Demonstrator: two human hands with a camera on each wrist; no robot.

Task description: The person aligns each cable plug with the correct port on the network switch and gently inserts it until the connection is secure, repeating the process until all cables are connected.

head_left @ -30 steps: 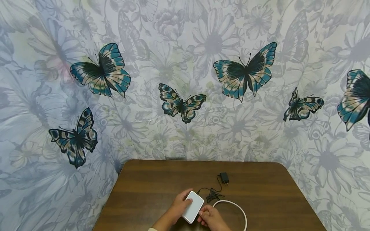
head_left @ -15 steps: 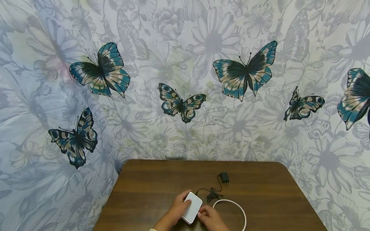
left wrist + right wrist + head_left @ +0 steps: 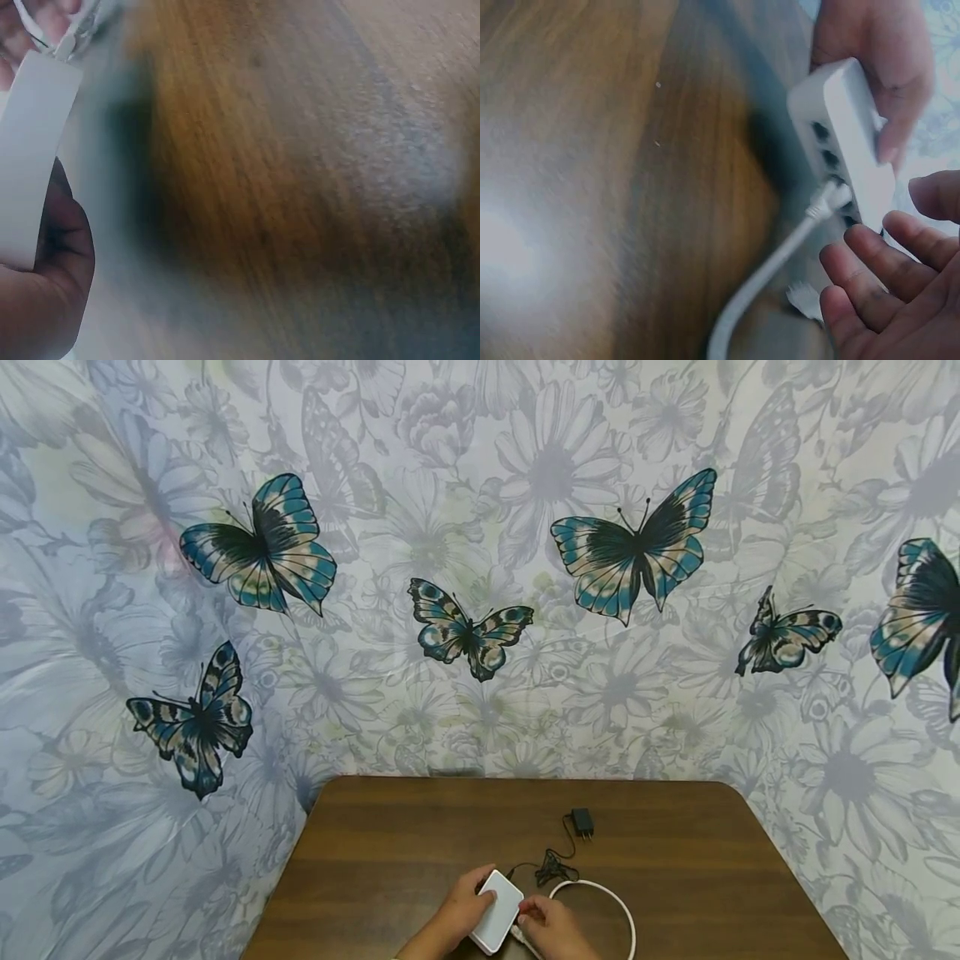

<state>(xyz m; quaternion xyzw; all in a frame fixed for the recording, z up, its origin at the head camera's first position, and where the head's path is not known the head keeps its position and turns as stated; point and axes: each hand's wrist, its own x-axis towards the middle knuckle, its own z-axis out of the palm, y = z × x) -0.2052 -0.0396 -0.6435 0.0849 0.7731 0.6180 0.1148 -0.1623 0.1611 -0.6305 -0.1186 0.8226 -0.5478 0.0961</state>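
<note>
My left hand [image 3: 459, 908] grips a white network switch [image 3: 498, 913], thumb across its top face. In the right wrist view the switch [image 3: 847, 135] is tilted on edge, its row of ports facing the camera. A white Ethernet cable [image 3: 769, 264] has its plug [image 3: 832, 201] in one of these ports. My right hand [image 3: 553, 928] is right beside the switch's port edge. In the right wrist view the right hand's fingers [image 3: 885, 259] are loosely extended and hold nothing. Another clear plug [image 3: 804, 300] hangs below the plugged-in cable, close to the fingertips.
The white cable's loop [image 3: 628, 910] curves over the brown wooden table [image 3: 375, 835] to the right. A black power adapter [image 3: 582, 822] lies farther back, its bundled cord [image 3: 555, 865] running to the switch. Behind the table stands a wall with butterfly patterns [image 3: 472, 627].
My right fingers have let go at the port edge and moved slightly up, so the cable below them now shows. The switch in my left hand has shifted a little nearer.
</note>
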